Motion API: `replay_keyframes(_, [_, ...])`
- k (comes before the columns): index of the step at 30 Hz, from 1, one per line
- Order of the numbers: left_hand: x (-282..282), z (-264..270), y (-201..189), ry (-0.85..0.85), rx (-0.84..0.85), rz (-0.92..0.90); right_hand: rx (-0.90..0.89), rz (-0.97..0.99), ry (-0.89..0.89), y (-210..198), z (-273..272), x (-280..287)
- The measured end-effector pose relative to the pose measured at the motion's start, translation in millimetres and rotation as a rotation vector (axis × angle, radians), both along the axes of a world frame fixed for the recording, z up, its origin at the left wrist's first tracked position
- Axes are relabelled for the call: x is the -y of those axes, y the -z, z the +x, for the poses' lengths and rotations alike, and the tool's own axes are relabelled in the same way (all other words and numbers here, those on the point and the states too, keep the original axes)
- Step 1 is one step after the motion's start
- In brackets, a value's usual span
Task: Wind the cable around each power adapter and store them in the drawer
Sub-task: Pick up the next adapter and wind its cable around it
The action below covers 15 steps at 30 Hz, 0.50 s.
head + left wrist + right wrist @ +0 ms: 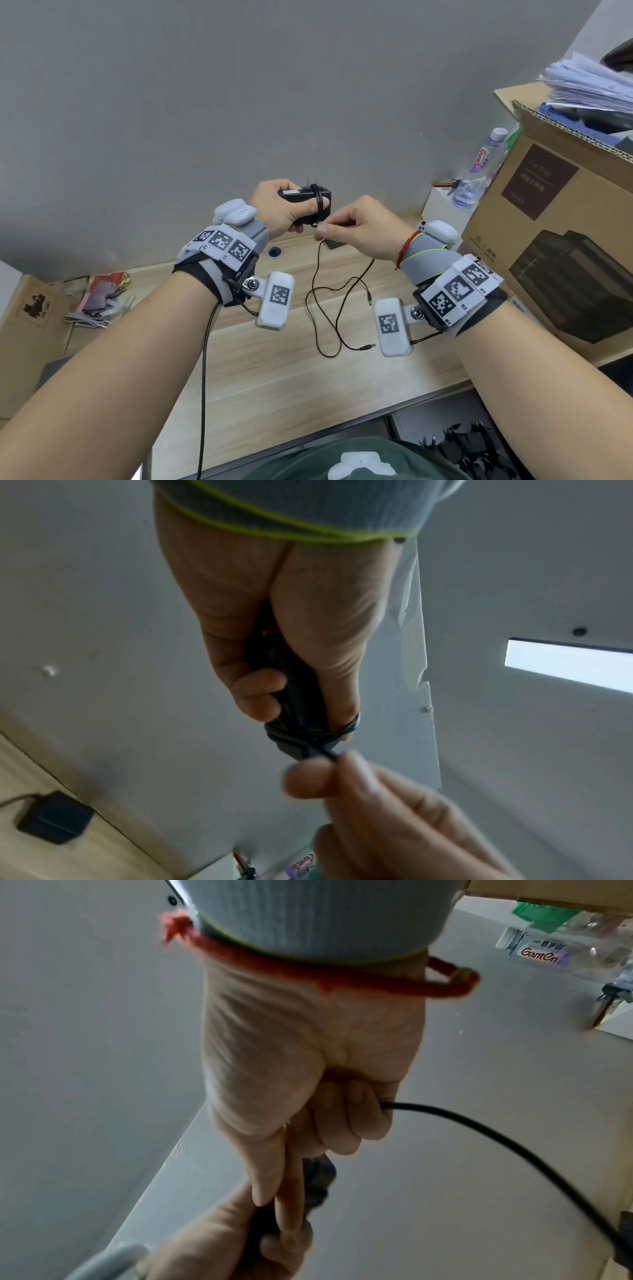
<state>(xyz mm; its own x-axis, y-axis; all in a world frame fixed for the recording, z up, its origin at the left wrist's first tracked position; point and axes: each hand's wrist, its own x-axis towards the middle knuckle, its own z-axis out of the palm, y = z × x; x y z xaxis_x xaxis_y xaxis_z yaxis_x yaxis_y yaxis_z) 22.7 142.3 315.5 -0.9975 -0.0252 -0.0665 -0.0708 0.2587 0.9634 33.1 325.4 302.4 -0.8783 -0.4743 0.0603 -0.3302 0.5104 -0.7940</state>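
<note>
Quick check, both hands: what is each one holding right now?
Left hand: grips the black power adapter.
Right hand: pinches the adapter's cable close to the adapter.

Even, soft light over the desk (274, 370); we see only faint shadows under the forearms. Head view sharp at the centre; toward its edges, away from the desk, we note straight lines bowing, as on the cardboard box (555, 219). Left wrist view: a bright ceiling light panel (565, 664) glares white, well right of the left hand (274, 620); nearer fingers blur. Right wrist view is dimmer; we find the right hand (308, 1069) soft, the bottle (548, 953) smeared.
</note>
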Motion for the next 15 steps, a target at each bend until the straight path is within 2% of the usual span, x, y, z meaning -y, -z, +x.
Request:
replay_keyframes(7, [2.5, 12.6, 1.6, 0.139, 0.036, -0.155, -0.05, -0.155, 0.09, -28.7, -7.5, -12.1])
replay_keyframes(15, [-7.9, 20.9, -7.8, 0.269, 0.035, -0.175, -0.044, -0.223, 0.145, -24.7, -21.8, -21.1])
